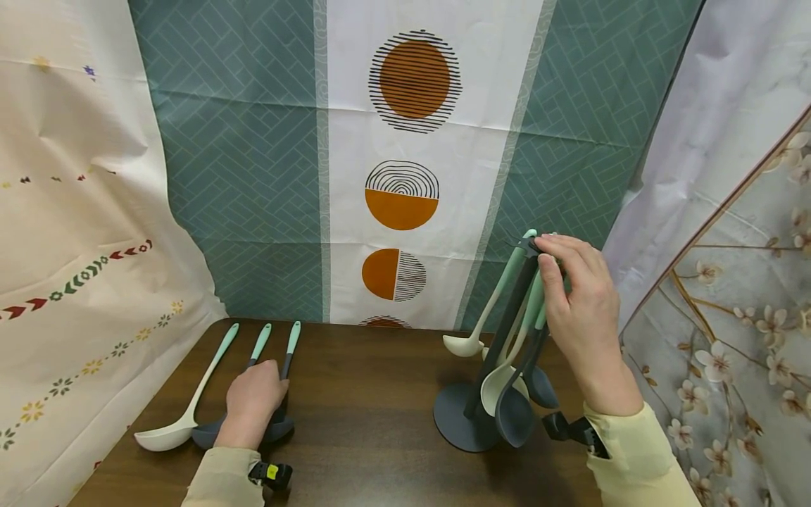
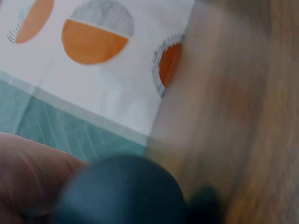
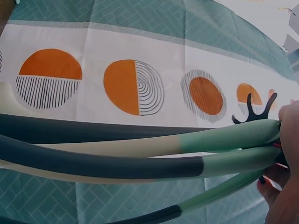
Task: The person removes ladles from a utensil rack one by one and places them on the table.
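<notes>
At the left of the table, my left hand is over two dark utensils with mint handles, its fingers curled at the right-hand dark ladle. The dark ladle's blurred round head fills the lower left wrist view; the fingertips are hidden. Beside it lie another dark utensil and a cream ladle. My right hand grips the top of a dark utensil stand, near its hooks. From the stand hang a cream ladle, a cream spoon, a dark spoon and others, partly overlapping.
The brown wooden table runs up to a hanging cloth with green panels and orange circles. A patterned cream cloth drapes at the left, a floral one at the right.
</notes>
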`<state>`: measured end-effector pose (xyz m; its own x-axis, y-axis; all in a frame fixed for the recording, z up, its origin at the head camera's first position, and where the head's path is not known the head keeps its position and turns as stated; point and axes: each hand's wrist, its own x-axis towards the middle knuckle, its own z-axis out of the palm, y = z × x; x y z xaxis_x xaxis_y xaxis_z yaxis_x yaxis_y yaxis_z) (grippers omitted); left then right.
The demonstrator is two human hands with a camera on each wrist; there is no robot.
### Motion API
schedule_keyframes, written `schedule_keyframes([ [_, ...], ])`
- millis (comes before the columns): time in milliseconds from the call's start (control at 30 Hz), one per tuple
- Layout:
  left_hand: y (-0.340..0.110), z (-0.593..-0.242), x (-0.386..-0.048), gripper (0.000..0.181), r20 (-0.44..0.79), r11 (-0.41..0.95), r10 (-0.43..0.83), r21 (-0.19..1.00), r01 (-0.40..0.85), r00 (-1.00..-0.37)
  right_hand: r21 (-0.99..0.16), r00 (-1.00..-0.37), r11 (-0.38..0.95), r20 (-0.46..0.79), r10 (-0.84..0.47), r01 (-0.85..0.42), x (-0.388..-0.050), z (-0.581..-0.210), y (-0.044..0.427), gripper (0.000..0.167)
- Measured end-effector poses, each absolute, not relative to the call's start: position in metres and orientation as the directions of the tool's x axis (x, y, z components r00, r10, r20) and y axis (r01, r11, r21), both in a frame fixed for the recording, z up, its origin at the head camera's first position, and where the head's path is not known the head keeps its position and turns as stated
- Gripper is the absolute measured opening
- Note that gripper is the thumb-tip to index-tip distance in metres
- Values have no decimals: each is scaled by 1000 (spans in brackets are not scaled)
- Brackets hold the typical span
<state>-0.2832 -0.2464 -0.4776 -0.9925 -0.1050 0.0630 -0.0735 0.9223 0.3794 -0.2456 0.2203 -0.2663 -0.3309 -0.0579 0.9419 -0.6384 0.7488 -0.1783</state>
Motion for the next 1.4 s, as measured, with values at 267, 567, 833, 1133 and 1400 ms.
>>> schedule_keyframes([
  [267,-218,-452,-274,25,213,924,-26,378,58,-977,-207,-384,791,923,-37,-575,-243,-257,216,24],
  [567,-177,-418,-259,31,312,908,64,376,185,-948,-193,-390,794,919,-60,-577,-244,-253,216,25],
  [833,-132,-393,-244,24,397,872,136,387,300,-908,-200,-398,776,914,-71,-598,-246,-253,219,25],
  [1133,-97,-385,-237,22,447,830,206,392,397,-871,-216,-399,751,914,-69,-624,-248,-255,221,25],
  [1400,-79,-386,-233,25,480,804,241,388,450,-844,-240,-409,731,910,-59,-639,-248,-257,224,25],
])
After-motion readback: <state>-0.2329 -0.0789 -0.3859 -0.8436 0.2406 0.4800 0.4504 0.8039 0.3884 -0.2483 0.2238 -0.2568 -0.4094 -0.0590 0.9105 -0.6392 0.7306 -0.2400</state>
